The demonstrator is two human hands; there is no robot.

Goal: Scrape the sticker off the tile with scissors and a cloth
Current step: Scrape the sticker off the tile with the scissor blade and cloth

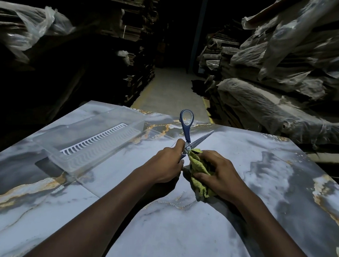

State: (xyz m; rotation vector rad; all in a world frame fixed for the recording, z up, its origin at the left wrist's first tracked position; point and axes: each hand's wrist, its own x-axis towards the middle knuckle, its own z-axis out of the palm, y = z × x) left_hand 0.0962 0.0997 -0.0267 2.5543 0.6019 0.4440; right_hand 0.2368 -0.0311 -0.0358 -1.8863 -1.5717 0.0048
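Observation:
A large marbled grey-blue tile with gold veins fills the lower view. My left hand grips blue-handled scissors, which are spread open: one handle loop points up and one steel blade slants up to the right. My right hand holds a crumpled yellow-green cloth wrapped around the scissors near the pivot. Both hands are just above the tile's middle. I see no sticker; whatever lies under the hands is hidden.
A clear plastic tray with a white slotted insert sits on the tile to the left of my hands. Beyond the tile's far edge a narrow floor aisle runs between dark stacks and plastic-wrapped stacks.

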